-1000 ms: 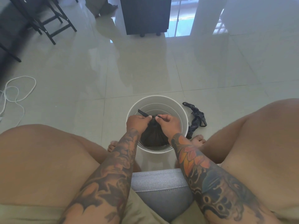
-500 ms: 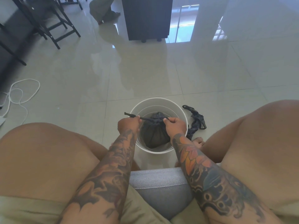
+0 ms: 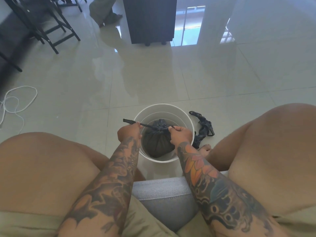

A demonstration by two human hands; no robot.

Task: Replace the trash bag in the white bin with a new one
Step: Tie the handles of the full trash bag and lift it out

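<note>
The round white bin (image 3: 186, 120) stands on the tiled floor between my knees. Inside it sits a full black trash bag (image 3: 156, 144), gathered and knotted at the top. My left hand (image 3: 129, 133) grips one tie strip of the bag, which sticks out past the bin's left rim. My right hand (image 3: 181, 135) grips the other strip right at the knot. The strips run taut between my hands. A second black bag (image 3: 204, 129), twisted and crumpled, lies on the floor just right of the bin.
I sit on a grey cushion (image 3: 164, 199), with a bare foot (image 3: 205, 148) beside the bin. A white cord (image 3: 17, 103) loops on the floor at left. Dark chairs (image 3: 39, 24) stand far left, a dark cabinet (image 3: 150, 19) straight ahead, and another person's foot (image 3: 109, 17) beside it.
My hands have drawn apart, the left moving out over the bin's left rim, pulling the bag's tie strips taut and tightening the knot. The camera has tilted up slightly.
</note>
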